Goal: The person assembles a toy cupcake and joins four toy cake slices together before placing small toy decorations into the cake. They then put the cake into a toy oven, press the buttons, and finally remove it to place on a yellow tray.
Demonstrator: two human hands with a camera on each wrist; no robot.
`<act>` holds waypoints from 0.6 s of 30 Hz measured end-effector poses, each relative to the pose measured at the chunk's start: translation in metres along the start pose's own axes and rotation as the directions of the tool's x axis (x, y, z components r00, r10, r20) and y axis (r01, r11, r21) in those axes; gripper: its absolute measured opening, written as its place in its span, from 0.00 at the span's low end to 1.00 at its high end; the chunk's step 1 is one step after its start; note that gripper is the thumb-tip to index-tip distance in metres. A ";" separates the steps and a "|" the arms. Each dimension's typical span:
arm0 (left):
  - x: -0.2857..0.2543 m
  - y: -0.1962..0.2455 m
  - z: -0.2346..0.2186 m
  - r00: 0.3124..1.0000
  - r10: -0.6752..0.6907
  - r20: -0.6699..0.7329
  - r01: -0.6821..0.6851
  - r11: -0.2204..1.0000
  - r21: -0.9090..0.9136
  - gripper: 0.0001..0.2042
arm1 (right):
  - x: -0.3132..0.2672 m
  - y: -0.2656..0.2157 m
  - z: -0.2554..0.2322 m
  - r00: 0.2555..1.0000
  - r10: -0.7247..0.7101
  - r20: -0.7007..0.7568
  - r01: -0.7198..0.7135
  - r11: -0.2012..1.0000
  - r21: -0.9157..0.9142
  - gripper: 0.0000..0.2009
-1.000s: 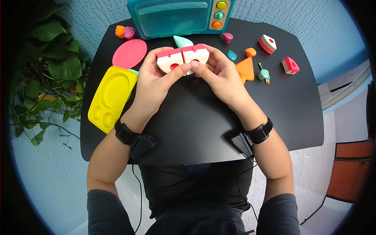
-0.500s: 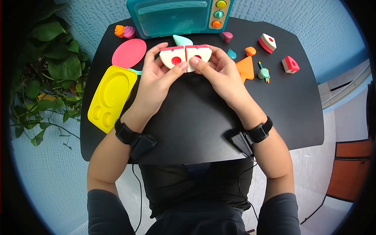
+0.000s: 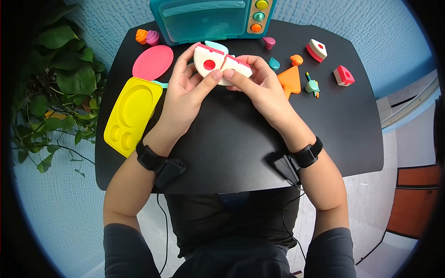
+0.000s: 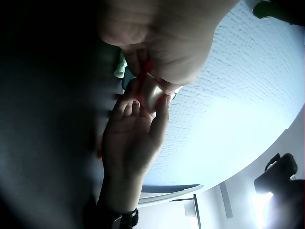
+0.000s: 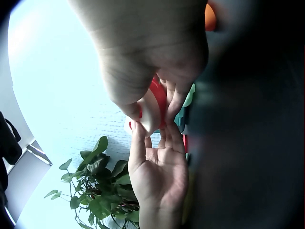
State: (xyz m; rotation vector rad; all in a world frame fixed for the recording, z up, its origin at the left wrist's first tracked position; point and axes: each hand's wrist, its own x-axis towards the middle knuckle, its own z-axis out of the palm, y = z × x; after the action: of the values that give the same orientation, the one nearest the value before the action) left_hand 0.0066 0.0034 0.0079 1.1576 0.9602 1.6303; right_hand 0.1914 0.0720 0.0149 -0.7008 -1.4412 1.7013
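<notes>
Two toy cake slices, white with red edging, are held side by side above the table, a narrow seam between them. My left hand (image 3: 185, 95) pinches the left cake slice (image 3: 200, 57), its thumb on the white face below a red dot. The right cake slice (image 3: 240, 67) is gripped by my right hand (image 3: 262, 88), whose thumb lies across its face and hides part of it. Both thumb tips nearly meet at the seam. The pair tilts, left side higher. In the right wrist view, fingers curl behind the red side (image 5: 158, 98) of a slice.
A teal toy oven (image 3: 199, 23) stands at the back, a mint piece (image 3: 216, 46) before it. Leftward lie a pink plate (image 3: 153, 62) and yellow tray (image 3: 136, 104). Rightward are an orange triangular piece (image 3: 290, 81), several small toys and two more cake slices, one here (image 3: 344, 77).
The slices have turned: their white faces came into fuller view, then the pair tilted so the left slice rose and the right one dropped. Both hands keep their hold.
</notes>
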 end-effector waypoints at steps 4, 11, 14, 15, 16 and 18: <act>0.000 -0.003 -0.003 1.000 0.017 -0.010 -0.016 1.000 0.019 0.32 | -0.001 0.000 0.002 1.000 -0.006 -0.003 0.006 1.000 0.008 0.30; 0.000 0.002 -0.004 0.998 -0.044 0.041 0.044 0.999 0.004 0.27 | 0.000 0.004 0.001 1.000 -0.024 0.004 0.024 0.999 -0.025 0.29; 0.000 0.001 -0.004 0.998 -0.046 0.040 0.046 0.999 0.013 0.28 | 0.000 0.004 0.002 0.999 -0.039 -0.005 0.039 0.999 -0.006 0.28; 0.000 0.001 -0.003 0.999 -0.042 0.030 0.042 0.999 0.009 0.28 | 0.000 0.004 0.002 0.999 -0.042 -0.007 0.042 0.999 -0.004 0.28; 0.000 0.001 -0.002 0.999 -0.038 0.020 0.038 0.999 0.005 0.29 | 0.000 0.004 0.002 0.999 -0.045 -0.009 0.045 0.999 -0.002 0.28; 0.000 0.001 -0.003 0.999 -0.035 0.026 0.035 0.999 0.001 0.30 | 0.000 0.004 0.002 0.999 -0.047 -0.010 0.047 0.999 -0.002 0.28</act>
State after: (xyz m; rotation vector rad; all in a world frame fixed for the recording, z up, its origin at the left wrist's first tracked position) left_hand 0.0034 0.0031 0.0082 1.1539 0.9596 1.5834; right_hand 0.1894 0.0707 0.0110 -0.6704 -1.4409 1.6586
